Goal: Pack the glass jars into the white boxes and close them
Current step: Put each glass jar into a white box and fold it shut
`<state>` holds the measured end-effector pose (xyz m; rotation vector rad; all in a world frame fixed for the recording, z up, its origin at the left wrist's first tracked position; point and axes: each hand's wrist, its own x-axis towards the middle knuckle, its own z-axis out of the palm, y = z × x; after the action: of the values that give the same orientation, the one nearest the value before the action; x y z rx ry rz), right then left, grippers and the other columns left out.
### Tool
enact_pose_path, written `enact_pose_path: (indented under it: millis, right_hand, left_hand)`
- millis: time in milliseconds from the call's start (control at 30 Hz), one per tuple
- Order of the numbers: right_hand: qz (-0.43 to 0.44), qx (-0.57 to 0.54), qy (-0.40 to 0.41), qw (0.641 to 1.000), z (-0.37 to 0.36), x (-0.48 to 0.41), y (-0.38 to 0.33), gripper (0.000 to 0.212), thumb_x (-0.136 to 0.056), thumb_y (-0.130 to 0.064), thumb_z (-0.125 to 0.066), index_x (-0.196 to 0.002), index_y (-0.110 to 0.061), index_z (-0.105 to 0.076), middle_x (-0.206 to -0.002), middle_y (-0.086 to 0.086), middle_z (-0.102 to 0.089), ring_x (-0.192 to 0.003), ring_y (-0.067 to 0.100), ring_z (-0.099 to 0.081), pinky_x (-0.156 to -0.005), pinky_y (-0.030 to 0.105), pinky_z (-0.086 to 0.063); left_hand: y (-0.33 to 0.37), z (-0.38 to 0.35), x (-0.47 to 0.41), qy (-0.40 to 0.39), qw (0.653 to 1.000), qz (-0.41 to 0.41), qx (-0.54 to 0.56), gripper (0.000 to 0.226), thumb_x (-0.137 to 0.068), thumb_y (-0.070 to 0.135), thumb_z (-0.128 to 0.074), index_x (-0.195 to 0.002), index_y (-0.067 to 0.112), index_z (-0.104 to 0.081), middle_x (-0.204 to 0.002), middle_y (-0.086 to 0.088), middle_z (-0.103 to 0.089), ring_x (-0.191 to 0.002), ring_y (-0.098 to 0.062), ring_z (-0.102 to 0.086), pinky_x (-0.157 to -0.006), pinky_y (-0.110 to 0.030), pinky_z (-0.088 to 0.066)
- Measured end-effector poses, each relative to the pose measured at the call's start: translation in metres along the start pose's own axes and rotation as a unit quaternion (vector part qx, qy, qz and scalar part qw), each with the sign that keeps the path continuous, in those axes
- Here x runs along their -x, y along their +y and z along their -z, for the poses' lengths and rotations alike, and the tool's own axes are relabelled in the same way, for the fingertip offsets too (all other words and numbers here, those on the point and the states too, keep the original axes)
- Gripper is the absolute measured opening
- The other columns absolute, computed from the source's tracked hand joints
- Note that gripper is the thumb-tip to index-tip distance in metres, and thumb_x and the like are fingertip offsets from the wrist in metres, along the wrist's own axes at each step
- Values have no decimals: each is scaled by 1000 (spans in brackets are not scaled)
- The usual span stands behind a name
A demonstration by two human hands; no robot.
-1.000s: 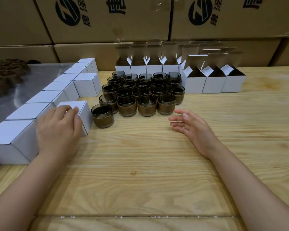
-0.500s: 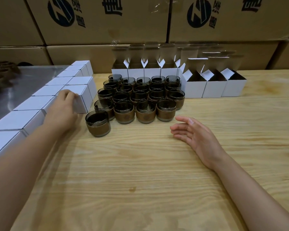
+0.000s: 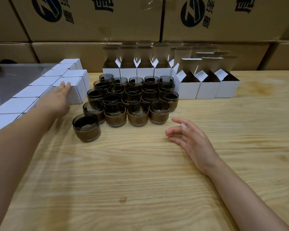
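Note:
Several dark glass jars [image 3: 133, 100] with brown bands stand packed together mid-table; one jar [image 3: 86, 127] sits apart at the front left. My left hand [image 3: 57, 99] lies with straight fingers against a closed white box [image 3: 77, 90] at the end of two rows of closed white boxes [image 3: 32, 95]. Open white boxes [image 3: 207, 87] with raised flaps stand behind and to the right of the jars. My right hand [image 3: 188, 139] hovers over the wood, relaxed and holding nothing, just right of the front jars.
The wooden table [image 3: 140, 180] stretches wide in front of me. Large brown cartons [image 3: 93, 19] are stacked along the back. A grey metal surface [image 3: 12, 75] lies at the far left beyond the closed boxes.
My left hand has pushed the closed box away from me, up against the other closed boxes at the left. My right hand has stayed almost where it was.

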<state>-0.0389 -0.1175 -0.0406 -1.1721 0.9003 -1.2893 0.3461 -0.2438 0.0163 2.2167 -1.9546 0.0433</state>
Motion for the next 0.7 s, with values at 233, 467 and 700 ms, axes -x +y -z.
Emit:
enact_pose_path:
  millis: [233, 467, 700]
  right_hand:
    - [-3, -3, -3, 1000, -2, 0, -1, 40, -82, -32, -56, -116, -13, -61, -93, 10, -69, -97, 21, -66, -88, 32, -53]
    - [-10, 17, 12, 1000, -4, 0, -2, 21, -97, -13, -48, -112, -15, -62, -90, 8, -69, -95, 22, -66, -85, 31, -52]
    - [-6, 31, 21, 999, -7, 1, -1, 20, -97, -10, -48, -112, -15, -61, -90, 6, -68, -96, 19, -65, -90, 31, -52]
  left_hand:
    - [79, 32, 57, 293, 921, -57, 250, 33, -89, 7, -45, -118, 10, -61, -111, -8, -64, -100, -26, -56, -87, -37, -43]
    - [180, -21, 158, 170, 911, -192, 322, 13, -86, 8, -55, -84, 20, -62, -80, 10, -58, -70, -9, -52, -66, -29, -44]
    - [192, -57, 160, 77, 930, -48, 357, 15, -86, 13, -55, -78, 25, -58, -70, 13, -54, -64, -9, -51, -60, -26, -40]
